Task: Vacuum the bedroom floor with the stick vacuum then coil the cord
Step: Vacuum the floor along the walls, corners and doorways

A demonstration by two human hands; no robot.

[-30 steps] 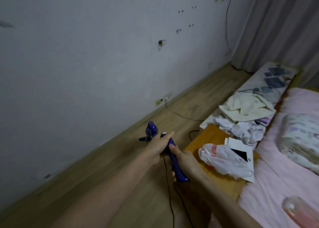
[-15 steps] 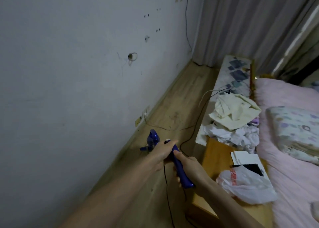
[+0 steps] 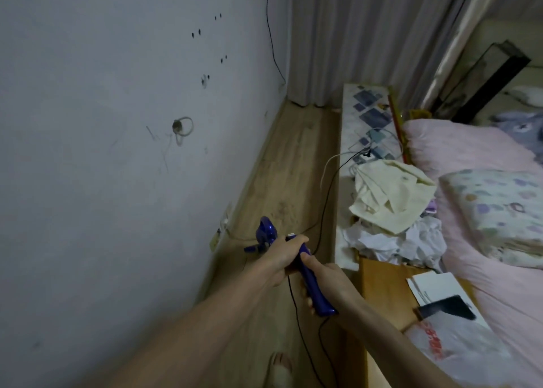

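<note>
Between wall & bed, both hands grip vacuum handle (image 3: 311,282).

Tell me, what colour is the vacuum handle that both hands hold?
Dark blue; the vacuum handle shows plainly in the head view.

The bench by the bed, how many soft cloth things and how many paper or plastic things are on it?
Cloth: 2, a cream towel and a crumpled white cloth
Paper: 1, a white sheet
Plastic: 1, a white bag
Total: 4
</note>
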